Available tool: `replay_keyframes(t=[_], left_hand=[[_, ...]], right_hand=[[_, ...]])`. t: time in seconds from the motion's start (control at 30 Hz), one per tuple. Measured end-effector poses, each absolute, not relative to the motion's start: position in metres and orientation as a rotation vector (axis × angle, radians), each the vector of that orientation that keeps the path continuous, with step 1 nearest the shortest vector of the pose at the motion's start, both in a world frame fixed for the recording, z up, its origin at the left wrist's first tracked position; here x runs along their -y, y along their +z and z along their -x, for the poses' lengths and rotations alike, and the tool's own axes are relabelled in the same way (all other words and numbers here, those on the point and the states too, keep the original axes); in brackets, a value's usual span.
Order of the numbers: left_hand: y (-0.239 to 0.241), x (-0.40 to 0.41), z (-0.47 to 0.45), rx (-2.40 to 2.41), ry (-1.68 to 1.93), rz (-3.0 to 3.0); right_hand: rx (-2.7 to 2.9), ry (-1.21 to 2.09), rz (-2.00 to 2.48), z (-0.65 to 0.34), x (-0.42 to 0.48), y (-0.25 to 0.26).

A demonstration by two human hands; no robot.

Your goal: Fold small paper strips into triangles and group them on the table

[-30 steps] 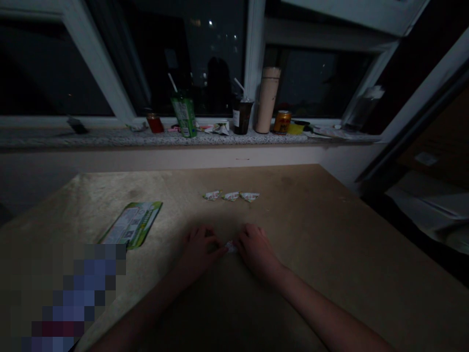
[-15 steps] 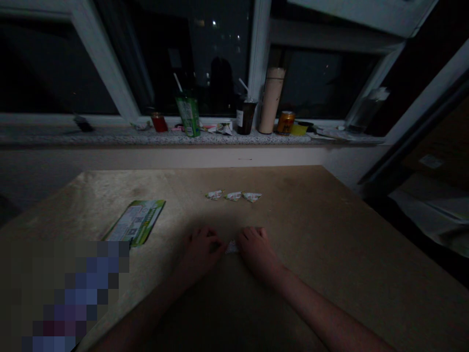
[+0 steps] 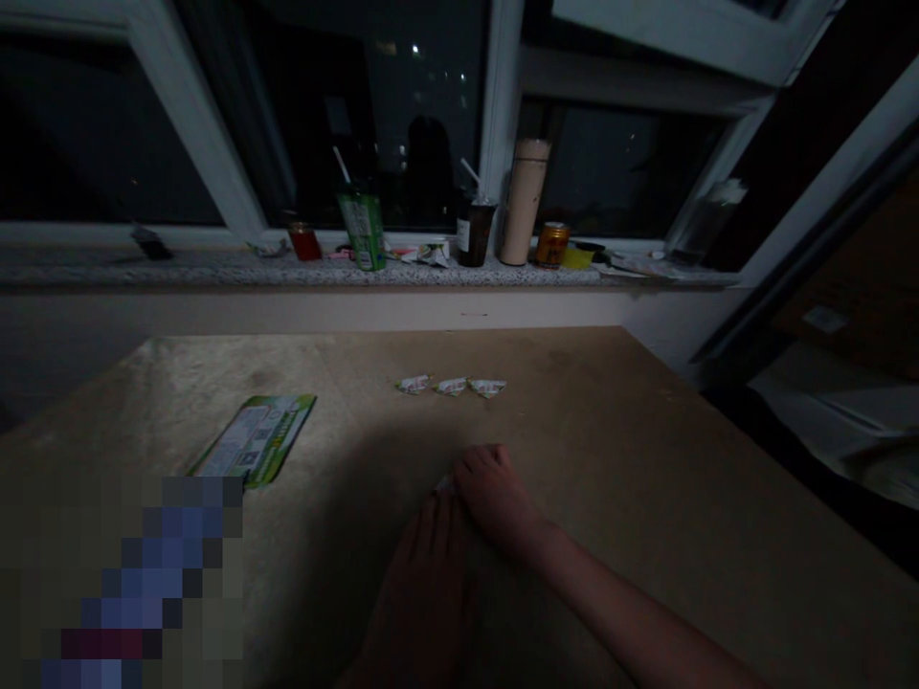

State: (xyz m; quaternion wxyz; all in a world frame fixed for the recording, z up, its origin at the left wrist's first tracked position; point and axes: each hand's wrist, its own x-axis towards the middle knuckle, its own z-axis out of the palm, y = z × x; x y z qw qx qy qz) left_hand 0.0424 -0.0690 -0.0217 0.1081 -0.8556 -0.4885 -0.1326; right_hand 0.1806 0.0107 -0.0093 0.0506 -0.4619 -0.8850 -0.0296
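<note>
Light is low over the broad tan tabletop [image 3: 610,421] that I watch from a distance through the head camera. Near its middle I see a small, pale, printed piece of wrapper-like material [image 3: 444,484], mostly covered by the two hands. The left hand [image 3: 429,574] stretches forward from the near side, fingers fairly straight and close together, tips at the piece's near edge; I cannot tell whether it grips or merely touches. The right hand [image 3: 492,488] sits against the piece's right side with its fingers bent; its thumb is hidden from me, so I cannot tell whether it pinches anything. Farther off, three small triangular white-and-green wrappers [image 3: 451,387] lie in a row. Well to the left I see a flat rectangular green-and-white printed packet [image 3: 258,438]. Behind the table, a speckled grey stone windowsill [image 3: 423,276] bears a tall green printed cup [image 3: 363,230] with a straw, a dark cup [image 3: 475,234] with a white label, a slim pale-pink cylindrical bottle [image 3: 524,206] and a gold can [image 3: 552,246].
</note>
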Motion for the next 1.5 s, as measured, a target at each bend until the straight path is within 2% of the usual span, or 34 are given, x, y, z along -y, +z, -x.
replay_keyframes(t=[0.17, 0.77, 1.3, 1.5], left_hand=[[-0.041, 0.076, -0.04, 1.405, -0.377, 2.523], [-0.029, 0.067, -0.043, 1.565, -0.391, 2.532], [-0.018, 0.056, -0.042, 1.488, -0.258, 2.633], [-0.024, 0.058, -0.041, 1.478, -0.338, 2.644]], right_hand=[[2.684, -0.084, 1.399, -0.181, -0.013, -0.013], [2.648, -0.113, 1.436, -0.181, -0.014, -0.017], [2.409, 0.072, 1.519, -0.184, -0.013, -0.021], [2.282, 0.327, 1.485, -0.196, -0.014, -0.018]])
